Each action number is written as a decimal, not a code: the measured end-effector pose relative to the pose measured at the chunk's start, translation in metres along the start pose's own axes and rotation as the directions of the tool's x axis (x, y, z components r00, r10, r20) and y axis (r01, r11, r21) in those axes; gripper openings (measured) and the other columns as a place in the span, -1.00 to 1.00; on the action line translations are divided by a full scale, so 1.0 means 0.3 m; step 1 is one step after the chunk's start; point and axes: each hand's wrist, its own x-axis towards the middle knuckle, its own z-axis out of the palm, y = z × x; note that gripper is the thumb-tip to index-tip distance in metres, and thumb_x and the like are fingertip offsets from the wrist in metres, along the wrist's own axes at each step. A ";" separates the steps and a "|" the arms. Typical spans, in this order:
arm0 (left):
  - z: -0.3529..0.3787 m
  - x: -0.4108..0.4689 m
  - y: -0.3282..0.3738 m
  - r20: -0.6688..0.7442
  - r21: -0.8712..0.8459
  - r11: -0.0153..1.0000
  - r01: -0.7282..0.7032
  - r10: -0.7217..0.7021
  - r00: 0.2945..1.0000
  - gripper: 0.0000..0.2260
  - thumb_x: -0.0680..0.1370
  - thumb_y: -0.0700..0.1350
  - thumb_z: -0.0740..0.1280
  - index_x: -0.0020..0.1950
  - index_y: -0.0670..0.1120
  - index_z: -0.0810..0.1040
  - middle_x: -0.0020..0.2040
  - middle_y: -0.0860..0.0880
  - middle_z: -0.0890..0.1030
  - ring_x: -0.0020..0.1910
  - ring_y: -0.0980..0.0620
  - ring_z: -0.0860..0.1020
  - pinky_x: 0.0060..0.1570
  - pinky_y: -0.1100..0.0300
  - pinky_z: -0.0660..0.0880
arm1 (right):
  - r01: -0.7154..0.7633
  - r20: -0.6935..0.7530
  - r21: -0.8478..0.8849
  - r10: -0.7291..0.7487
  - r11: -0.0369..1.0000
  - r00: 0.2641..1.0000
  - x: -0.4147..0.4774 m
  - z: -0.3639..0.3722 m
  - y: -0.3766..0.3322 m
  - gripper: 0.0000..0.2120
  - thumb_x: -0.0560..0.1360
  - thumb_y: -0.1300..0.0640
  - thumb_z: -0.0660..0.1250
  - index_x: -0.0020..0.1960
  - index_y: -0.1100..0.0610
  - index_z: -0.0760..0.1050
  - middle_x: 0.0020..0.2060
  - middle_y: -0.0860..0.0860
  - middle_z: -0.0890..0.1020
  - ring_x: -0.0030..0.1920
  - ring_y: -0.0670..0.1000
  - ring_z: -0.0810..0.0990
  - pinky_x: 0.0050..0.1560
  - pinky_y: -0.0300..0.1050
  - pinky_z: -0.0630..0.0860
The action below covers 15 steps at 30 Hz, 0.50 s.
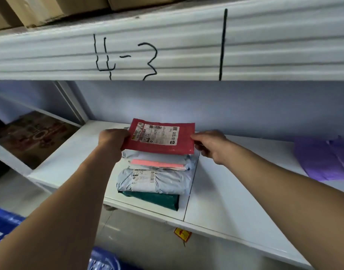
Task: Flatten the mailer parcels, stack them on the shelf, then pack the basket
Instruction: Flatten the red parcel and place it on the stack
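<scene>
A flat red mailer (161, 140) with a white shipping label lies on top of a stack of parcels on the white shelf (235, 191). My left hand (112, 139) grips its left edge, and my right hand (210, 146) pinches its right edge. Under it sit a pale grey mailer with a pink strip (157, 162), a bulging grey mailer (153, 180) with a label, and a dark green mailer (157, 199) at the bottom.
Purple mailers (322, 158) lie on the shelf at the far right. The upper shelf's front beam (167, 51) bears black marker writing, with cardboard boxes above. A printed carton (35, 135) stands on the left rack. A blue basket (5, 225) shows at bottom left.
</scene>
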 end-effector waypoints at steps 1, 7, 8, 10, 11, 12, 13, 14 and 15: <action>-0.008 0.024 -0.003 -0.007 0.011 1.000 -0.009 0.009 1.000 -0.82 0.46 -0.32 0.41 -0.32 -0.15 0.53 -0.39 -0.12 0.58 -0.50 0.02 0.52 -0.44 0.28 0.44 | 0.010 -0.004 -0.023 -0.010 1.000 1.000 0.020 0.020 -0.003 -0.94 0.51 0.21 0.39 -0.13 0.18 0.55 -0.31 0.08 0.56 -0.42 -0.05 0.43 -0.46 -0.23 0.28; -0.005 0.120 -0.051 -0.088 0.157 0.985 -0.071 0.086 0.992 -0.91 0.45 -0.26 0.40 -0.22 -0.08 0.63 -0.07 -0.16 0.67 -0.22 -0.10 0.60 -0.26 0.21 0.48 | 0.055 -0.080 -0.168 -0.069 0.984 0.994 0.115 0.106 0.000 -0.92 0.44 0.17 0.43 -0.21 0.14 0.56 -0.35 0.08 0.58 -0.46 -0.02 0.44 -0.50 -0.19 0.29; 0.002 0.128 -0.068 -0.103 0.244 0.964 -0.105 0.134 0.986 -0.90 0.47 -0.25 0.36 -0.14 -0.09 0.66 -0.04 -0.16 0.66 -0.17 -0.12 0.59 -0.25 0.21 0.46 | 0.068 -0.095 -0.216 -0.091 0.974 0.991 0.129 0.115 0.005 -0.90 0.43 0.16 0.43 -0.24 0.14 0.55 -0.32 0.10 0.59 -0.43 0.01 0.47 -0.46 -0.17 0.31; 0.014 0.133 -0.102 -0.119 0.403 0.903 -0.150 0.214 0.969 -0.84 0.50 -0.23 0.31 -0.01 -0.12 0.67 -0.02 -0.15 0.64 -0.13 -0.13 0.55 -0.24 0.19 0.43 | 0.100 -0.108 -0.381 -0.151 0.919 0.983 0.142 0.126 0.011 -0.86 0.43 0.09 0.41 -0.22 0.17 0.57 -0.29 0.12 0.62 -0.34 0.08 0.54 -0.37 -0.15 0.41; 0.020 0.131 -0.116 -0.108 0.475 0.863 -0.174 0.254 0.961 -0.83 0.50 -0.23 0.30 0.01 -0.16 0.66 -0.02 -0.17 0.64 -0.11 -0.15 0.55 -0.21 0.16 0.44 | 0.107 -0.111 -0.461 -0.177 0.881 0.978 0.141 0.126 0.015 -0.82 0.43 0.05 0.40 -0.20 0.17 0.57 -0.28 0.11 0.63 -0.30 0.10 0.57 -0.33 -0.15 0.45; 0.021 0.129 -0.121 -0.094 0.545 0.815 -0.199 0.295 0.951 -0.84 0.50 -0.24 0.29 -0.01 -0.19 0.66 -0.04 -0.21 0.65 -0.09 -0.19 0.56 -0.16 0.12 0.48 | 0.110 -0.114 -0.501 -0.191 0.858 0.975 0.139 0.126 0.014 -0.79 0.45 0.01 0.39 -0.22 0.15 0.55 -0.28 0.09 0.63 -0.29 0.10 0.58 -0.30 -0.14 0.47; 0.021 0.123 -0.124 -0.091 0.596 0.772 -0.220 0.337 0.937 -0.85 0.49 -0.25 0.30 -0.05 -0.22 0.66 -0.06 -0.24 0.64 -0.07 -0.23 0.57 -0.11 0.06 0.53 | 0.107 -0.108 -0.511 -0.187 0.853 0.976 0.132 0.123 0.015 -0.76 0.47 -0.01 0.38 -0.25 0.14 0.52 -0.30 0.08 0.62 -0.29 0.10 0.58 -0.29 -0.14 0.46; 0.020 0.114 -0.118 -0.102 0.626 0.744 -0.233 0.374 0.922 -0.86 0.48 -0.23 0.31 -0.06 -0.23 0.65 -0.06 -0.26 0.63 -0.06 -0.25 0.57 -0.07 0.02 0.55 | 0.103 -0.103 -0.502 -0.178 0.859 0.979 0.128 0.118 0.014 -0.75 0.48 -0.01 0.37 -0.27 0.14 0.49 -0.31 0.09 0.60 -0.30 0.10 0.56 -0.30 -0.13 0.45; 0.019 0.102 -0.105 -0.124 0.640 0.730 -0.238 0.404 0.906 -0.86 0.48 -0.21 0.32 -0.05 -0.22 0.64 -0.03 -0.25 0.62 -0.04 -0.26 0.56 -0.02 -0.01 0.55 | 0.101 -0.104 -0.486 -0.172 0.868 0.980 0.121 0.110 0.011 -0.74 0.49 0.00 0.36 -0.26 0.15 0.48 -0.30 0.10 0.60 -0.29 0.11 0.56 -0.30 -0.12 0.44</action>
